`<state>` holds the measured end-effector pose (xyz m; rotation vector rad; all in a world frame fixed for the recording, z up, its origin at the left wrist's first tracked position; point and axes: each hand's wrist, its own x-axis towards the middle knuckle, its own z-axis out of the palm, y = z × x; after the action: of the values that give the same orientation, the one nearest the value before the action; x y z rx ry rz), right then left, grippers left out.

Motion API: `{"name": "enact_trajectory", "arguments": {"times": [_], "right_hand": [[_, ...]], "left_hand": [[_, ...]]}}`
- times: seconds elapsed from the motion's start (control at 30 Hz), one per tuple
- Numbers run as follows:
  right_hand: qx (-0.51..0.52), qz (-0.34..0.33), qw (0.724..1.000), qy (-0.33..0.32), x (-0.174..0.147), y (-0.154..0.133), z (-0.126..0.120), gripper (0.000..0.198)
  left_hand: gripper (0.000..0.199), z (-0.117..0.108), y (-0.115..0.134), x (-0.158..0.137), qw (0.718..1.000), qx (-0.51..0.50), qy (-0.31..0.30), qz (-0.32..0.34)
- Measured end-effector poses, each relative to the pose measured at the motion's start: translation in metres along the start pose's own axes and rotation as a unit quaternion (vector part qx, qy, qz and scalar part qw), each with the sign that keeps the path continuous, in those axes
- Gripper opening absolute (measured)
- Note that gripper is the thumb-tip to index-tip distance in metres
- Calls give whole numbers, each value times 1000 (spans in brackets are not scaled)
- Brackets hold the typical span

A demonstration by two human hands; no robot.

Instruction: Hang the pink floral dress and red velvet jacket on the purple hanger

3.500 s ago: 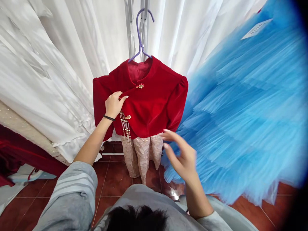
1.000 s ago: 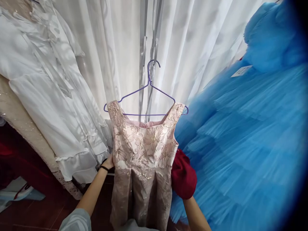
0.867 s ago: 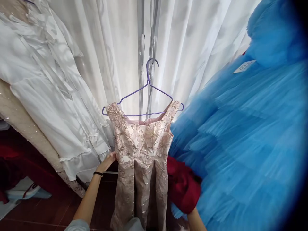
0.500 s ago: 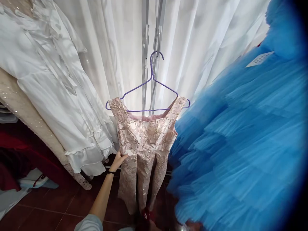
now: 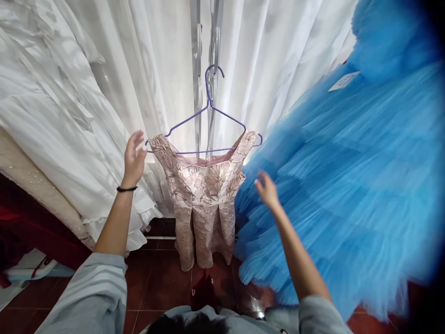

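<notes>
A pink and gold floral brocade dress hangs in front of me on a purple hanger. Its wide straps sit over both ends of the hanger. Beside the left strap is my left hand, raised with fingers apart and holding nothing; its thumb is close to the hanger's left tip, and I cannot tell whether they touch. My right hand, a little blurred, is in the air right of the bodice, in front of a blue tulle gown. It is open, with its thumb apart from the fingers.
The ruffled blue tulle gown with a white tag fills the right side. White dresses hang at the left. Behind the hanger are a metal stand and white curtains. Below lies a dark red tiled floor.
My left hand has let go of the dress's waist and risen to the left strap. My right hand has come up beside the bodice. The view has shifted slightly right.
</notes>
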<state>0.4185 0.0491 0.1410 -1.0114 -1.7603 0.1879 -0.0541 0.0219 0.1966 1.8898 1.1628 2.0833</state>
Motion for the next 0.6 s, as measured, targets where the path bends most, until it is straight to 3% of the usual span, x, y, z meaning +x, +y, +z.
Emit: {"name": "enact_trajectory", "arguments": {"times": [0.07,0.1,0.17,0.23,0.3,0.4,0.6], "right_hand": [[-15,12,998,61,48,4,-14,67],[-4,7,998,57,73,3,-19,69],[42,-8,999,-12,117,-3,-24,65],[89,-9,993,-78,140,-10,-21,58],[127,14,988,-82,144,-14,-17,55],[188,67,979,-30,130,-12,-17,50],[276,155,948,28,103,-12,-7,46]], "left_hand": [[63,11,16,34,999,35,-20,32],[58,18,22,44,997,53,-39,31],[49,32,26,53,993,93,-75,16],[47,38,25,52,988,131,-85,0],[46,36,21,46,986,151,-63,-9],[42,23,11,33,993,109,-18,-38],[43,9,-20,-19,979,-3,93,-183]]}}
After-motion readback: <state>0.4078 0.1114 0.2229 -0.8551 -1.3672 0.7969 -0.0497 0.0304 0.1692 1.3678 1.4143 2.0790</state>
